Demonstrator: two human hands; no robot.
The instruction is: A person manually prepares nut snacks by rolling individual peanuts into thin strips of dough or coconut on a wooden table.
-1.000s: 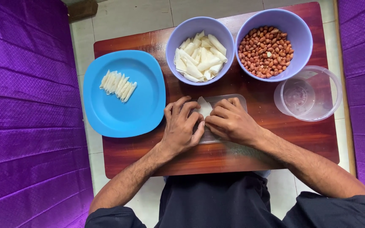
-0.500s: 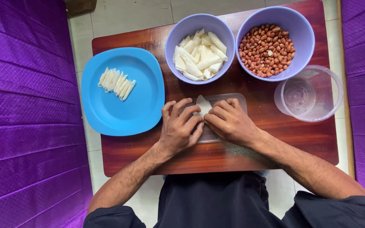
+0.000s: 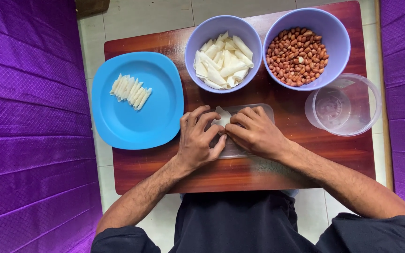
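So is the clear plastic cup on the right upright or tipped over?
Upright: the clear cup shows its round rim and base from above. Nothing visible inside.

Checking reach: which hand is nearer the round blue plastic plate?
Left. The left hand lies just beside the round blue plastic plate; the right hand is beyond it.

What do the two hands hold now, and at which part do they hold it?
Both the left hand and the right hand pinch one small white wrapper piece by its lower part over the clear tray; its upper corner sticks out above the fingertips.

Home kitchen: food bowls (image 3: 223, 51), low table (image 3: 165, 168)
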